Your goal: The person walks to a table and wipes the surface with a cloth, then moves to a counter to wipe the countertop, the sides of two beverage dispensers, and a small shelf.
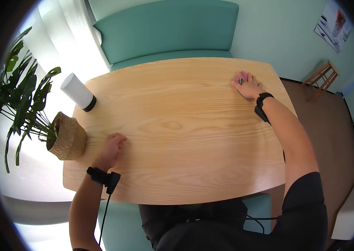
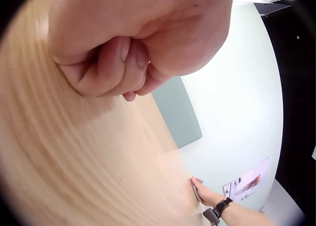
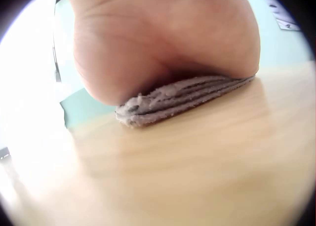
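Folded cloth [image 3: 185,97]: one piece, lying on the far right part of a wooden table [image 1: 181,150], near its edge. Doubled into several layers, stacked as a low, flattened pad. Side facing the right wrist camera greyish-mauve, with dark lines between the folds; edges fuzzy, the nap roughest and most tufted at the left end in that view. Upper face, in the head view, pink with a patch of dark and pale markings; pattern too small to read. Underside hidden against the wood.

Right hand [image 1: 250,88]: palm down on the cloth, fingers spread over it and pressing, the heel of the palm covering much of the pad. Pink shows between thumb and fingers.

Left hand [image 1: 112,149]: resting on the near left part of the table, fingers curled in toward the palm, holding nothing.

Beside the left hand: woven basket [image 1: 70,140] bearing a leafy plant [image 1: 26,92]. Beyond it: white cylinder [image 1: 76,90] with black base.
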`<state>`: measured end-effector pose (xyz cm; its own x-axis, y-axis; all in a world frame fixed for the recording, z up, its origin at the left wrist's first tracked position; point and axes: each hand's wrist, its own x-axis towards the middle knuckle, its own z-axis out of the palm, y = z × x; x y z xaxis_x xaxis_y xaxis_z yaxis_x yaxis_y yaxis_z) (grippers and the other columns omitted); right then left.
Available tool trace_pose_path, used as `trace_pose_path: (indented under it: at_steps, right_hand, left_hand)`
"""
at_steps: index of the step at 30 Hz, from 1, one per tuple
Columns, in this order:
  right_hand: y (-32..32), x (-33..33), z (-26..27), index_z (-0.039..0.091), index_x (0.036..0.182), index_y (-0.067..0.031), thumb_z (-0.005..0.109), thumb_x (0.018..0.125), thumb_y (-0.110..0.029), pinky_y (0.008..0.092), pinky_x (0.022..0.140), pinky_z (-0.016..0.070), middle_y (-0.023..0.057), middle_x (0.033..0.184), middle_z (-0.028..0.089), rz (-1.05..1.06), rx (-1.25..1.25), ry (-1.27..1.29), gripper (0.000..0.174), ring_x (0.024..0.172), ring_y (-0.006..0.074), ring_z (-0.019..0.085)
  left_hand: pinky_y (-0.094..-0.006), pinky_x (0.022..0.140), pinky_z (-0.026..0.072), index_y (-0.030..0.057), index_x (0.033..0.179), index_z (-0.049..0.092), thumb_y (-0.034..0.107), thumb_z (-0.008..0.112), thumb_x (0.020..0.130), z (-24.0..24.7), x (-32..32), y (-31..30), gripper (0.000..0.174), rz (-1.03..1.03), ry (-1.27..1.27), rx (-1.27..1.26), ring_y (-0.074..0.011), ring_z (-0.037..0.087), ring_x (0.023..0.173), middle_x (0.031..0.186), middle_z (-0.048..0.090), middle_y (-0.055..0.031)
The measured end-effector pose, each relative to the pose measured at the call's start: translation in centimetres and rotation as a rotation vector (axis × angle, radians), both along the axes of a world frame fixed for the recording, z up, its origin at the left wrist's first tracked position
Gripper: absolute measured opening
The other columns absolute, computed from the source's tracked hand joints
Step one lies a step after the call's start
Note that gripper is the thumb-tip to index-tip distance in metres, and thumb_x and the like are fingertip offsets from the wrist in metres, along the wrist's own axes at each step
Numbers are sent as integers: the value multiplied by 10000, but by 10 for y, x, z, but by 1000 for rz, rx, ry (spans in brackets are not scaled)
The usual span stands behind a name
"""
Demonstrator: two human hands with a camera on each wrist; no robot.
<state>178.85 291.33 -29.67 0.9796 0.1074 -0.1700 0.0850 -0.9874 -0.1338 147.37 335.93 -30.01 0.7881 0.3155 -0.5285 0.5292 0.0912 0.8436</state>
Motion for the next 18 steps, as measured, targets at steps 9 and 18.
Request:
trace_pose_path:
  at_steps: [9, 18]
  right_hand:
    - [218, -25, 4, 379, 1475, -299, 323, 889, -632, 570, 1147, 109, 133, 1608, 213, 445, 105, 65, 676, 1498, 303, 130]
    - [266, -32, -6, 271, 1547, -306, 347, 890, -689, 559, 1164, 98, 128, 1626, 165, 578, 94, -2, 763, 1503, 323, 110]
  left_hand:
    - [-252, 348, 185, 66, 840, 578, 170, 532, 955, 3, 6, -3, 162, -14, 33, 18, -67, 294, 387, 549, 373, 49]
    - [-218, 350, 176, 113, 824, 576, 166, 536, 961, 6, 7, -5, 153, 31, 46, -42, -35, 273, 389, 550, 378, 77]
